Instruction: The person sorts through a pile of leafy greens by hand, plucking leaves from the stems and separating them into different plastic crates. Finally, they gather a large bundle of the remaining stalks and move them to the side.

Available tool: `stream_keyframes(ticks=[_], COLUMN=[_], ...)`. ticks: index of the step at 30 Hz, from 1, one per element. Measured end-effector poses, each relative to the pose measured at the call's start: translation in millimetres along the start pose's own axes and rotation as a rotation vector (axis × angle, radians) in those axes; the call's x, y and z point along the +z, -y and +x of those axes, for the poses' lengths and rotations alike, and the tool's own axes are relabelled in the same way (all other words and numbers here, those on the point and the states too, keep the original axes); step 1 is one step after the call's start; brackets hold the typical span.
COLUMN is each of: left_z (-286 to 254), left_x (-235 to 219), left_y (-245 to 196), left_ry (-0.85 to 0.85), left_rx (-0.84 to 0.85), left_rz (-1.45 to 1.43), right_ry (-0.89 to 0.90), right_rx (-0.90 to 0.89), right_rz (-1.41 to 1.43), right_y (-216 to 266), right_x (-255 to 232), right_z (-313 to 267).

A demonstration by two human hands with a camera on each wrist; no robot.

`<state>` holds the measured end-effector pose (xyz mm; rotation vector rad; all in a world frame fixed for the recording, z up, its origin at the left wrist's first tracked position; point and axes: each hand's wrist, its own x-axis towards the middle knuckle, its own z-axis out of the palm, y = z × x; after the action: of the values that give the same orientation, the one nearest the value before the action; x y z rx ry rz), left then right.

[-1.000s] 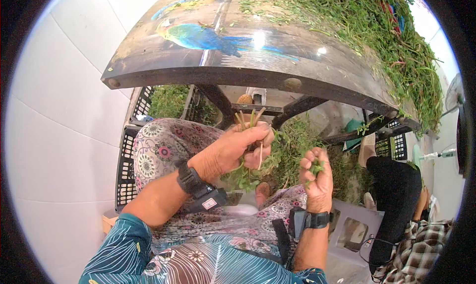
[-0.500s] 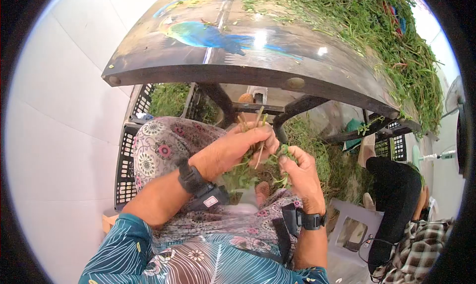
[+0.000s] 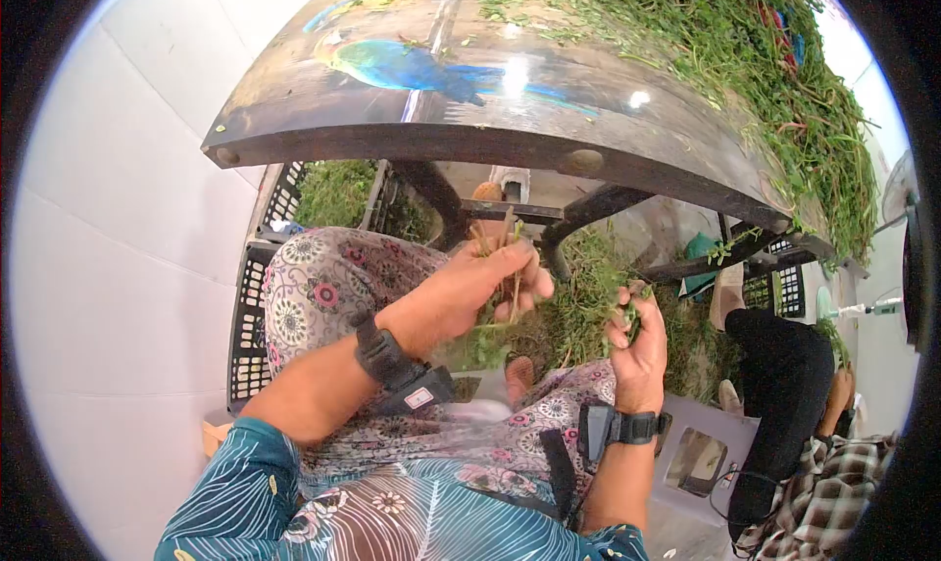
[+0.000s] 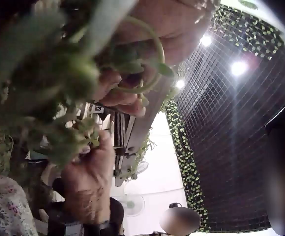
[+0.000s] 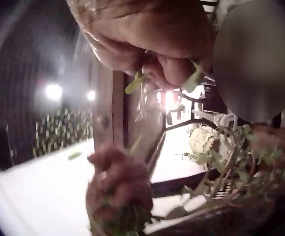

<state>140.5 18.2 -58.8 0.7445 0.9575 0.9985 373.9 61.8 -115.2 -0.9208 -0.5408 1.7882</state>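
In the head view the left hand [image 3: 480,292] grips a bunch of green stems [image 3: 508,230], cut or broken ends up, leaves hanging below the fist. The right hand [image 3: 637,341], apart and to the right, has its fingers curled round small green sprigs [image 3: 632,316]. Blurred leaves [image 4: 59,83] fill much of the left wrist view, with the right hand [image 4: 90,172] behind them. Small leaves [image 5: 194,78] poke out beneath the right hand [image 5: 147,34] in the right wrist view; the left hand [image 5: 120,187] is lower there.
A table [image 3: 392,147] with a parrot picture stands ahead, a heap of greens [image 3: 774,100] on its right side. Black crates [image 3: 252,336] stand at the left. More greens [image 3: 588,316] lie on the floor below. Another person's dark-clothed leg [image 3: 784,365] is at the right.
The right hand came in to the bunch at the left hand, then moved away to the right with sprigs in its fingers. The left hand has stayed nearly in place, holding the stems.
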Motion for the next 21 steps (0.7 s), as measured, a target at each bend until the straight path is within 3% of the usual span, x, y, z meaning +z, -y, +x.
stream_keyframes(ticks=[5, 9, 10, 13, 14, 17, 21], left_z=[4, 6, 5, 6, 6, 3, 6], left_x=[3, 3, 2, 0, -1, 0, 3], left_y=[10, 16, 15, 19, 20, 17, 16], left_ry=[0.008, 0.031, 0.036, 0.026, 0.02, 0.038, -0.06], left_rx=[0.097, 0.157, 0.156, 0.166, 0.173, 0.146, 0.188], left_rz=[-0.008, 0.077, 0.091, 0.121, 0.129, 0.121, 0.067], right_ry=[0.191, 0.171, 0.239, 0.309, 0.313, 0.267, 0.109], right_rx=[0.081, -0.022, -0.061, 0.024, -0.046, -0.086, -0.141], right_rz=[-0.081, -0.773, -0.844, -0.888, -0.906, -0.948, -0.733], right_y=[-7, -22, -24, -30, -38, -33, -20], right_x=[11, 45, 52, 63, 62, 70, 58], right_z=[-13, -24, -26, -29, -25, -29, -24])
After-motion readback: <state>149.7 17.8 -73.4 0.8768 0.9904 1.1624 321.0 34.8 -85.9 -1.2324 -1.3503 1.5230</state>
